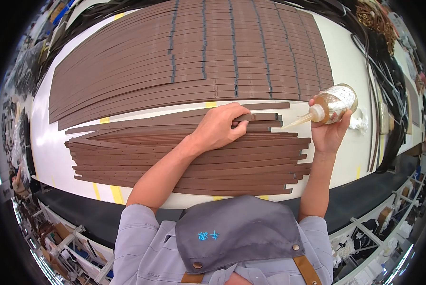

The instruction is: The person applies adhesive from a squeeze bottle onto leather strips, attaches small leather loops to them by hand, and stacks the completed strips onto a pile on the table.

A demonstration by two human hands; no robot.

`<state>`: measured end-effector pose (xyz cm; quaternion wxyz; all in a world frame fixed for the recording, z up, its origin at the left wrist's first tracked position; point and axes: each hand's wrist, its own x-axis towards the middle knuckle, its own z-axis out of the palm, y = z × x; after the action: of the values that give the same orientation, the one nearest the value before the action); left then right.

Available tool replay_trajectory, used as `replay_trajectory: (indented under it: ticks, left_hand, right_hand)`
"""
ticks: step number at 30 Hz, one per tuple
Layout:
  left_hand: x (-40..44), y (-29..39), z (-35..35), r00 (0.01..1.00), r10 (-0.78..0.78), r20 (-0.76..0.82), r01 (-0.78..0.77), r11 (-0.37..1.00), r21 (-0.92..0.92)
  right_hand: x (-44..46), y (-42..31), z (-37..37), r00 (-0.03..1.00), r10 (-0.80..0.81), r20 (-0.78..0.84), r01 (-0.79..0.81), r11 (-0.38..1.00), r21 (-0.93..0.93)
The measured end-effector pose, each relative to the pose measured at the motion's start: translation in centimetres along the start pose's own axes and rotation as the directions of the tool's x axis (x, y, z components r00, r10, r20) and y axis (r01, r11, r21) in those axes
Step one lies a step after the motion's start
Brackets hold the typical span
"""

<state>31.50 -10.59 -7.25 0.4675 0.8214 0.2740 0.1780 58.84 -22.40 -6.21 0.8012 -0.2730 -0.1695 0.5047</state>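
Note:
My right hand (pixel 330 133) is wrapped round a clear glue bottle (pixel 335 103) with a white label and amber liquid inside. The bottle is tipped sideways, and its long narrow nozzle points left, close to the dark-tipped strip ends. With thumb and forefinger, my left hand (pixel 222 124) pinches a brown strip (pixel 262 117) near its right end. Beneath that hand and forearm lies a loose stack of similar brown strips (pixel 189 164), with uneven ends. Whether the nozzle touches a strip, I cannot tell.
Beyond my hands, many brown strips (pixel 127 71) lie side by side, crossed by dark bands. The white table (pixel 51 156) carries yellow tape marks. Crumpled white tissue (pixel 360 121) sits right of the bottle. Black strips (pixel 388 95) hang along the right edge.

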Motion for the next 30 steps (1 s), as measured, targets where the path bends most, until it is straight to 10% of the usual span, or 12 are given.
replay_trajectory:
  ticks: [30]
  left_hand:
    - [-0.02, 0.17, -0.07, 0.999, -0.023, 0.028, 0.023, 1.000, 0.017]
  right_hand:
    - [0.27, 0.23, 0.53, 0.995, -0.039, -0.095, 0.032, 0.997, -0.065]
